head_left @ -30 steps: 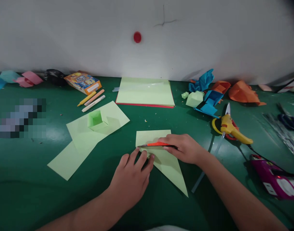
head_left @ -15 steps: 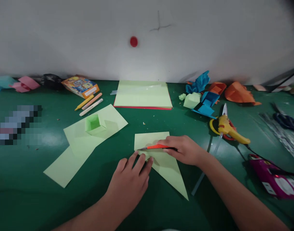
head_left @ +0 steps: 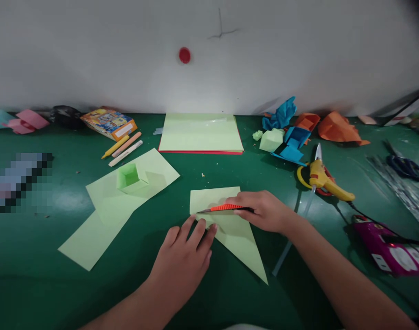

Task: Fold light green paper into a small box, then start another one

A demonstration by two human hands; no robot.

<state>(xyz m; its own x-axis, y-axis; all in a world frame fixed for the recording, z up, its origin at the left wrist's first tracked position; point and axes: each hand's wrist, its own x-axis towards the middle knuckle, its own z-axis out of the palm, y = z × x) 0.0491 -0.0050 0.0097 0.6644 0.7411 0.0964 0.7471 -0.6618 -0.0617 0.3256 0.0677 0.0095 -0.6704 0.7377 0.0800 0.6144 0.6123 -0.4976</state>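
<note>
**Knife [head_left: 227,207] held across pale green paper [head_left: 235,236]**

The right hand [head_left: 262,211], right of the frame's centre, was clamped on the orange and black knife, whose blade pointed left over the paper. The left hand [head_left: 183,256], at lower centre, had its fingers apart, with fingertips touching the paper's left part near the blade. The paper lay just below the frame's middle on the green table [head_left: 250,169]. At centre left, a small paper box [head_left: 133,187] stood on overlapping sheets [head_left: 104,199]; at centre right lay a yellow glue gun [head_left: 322,176].
</note>
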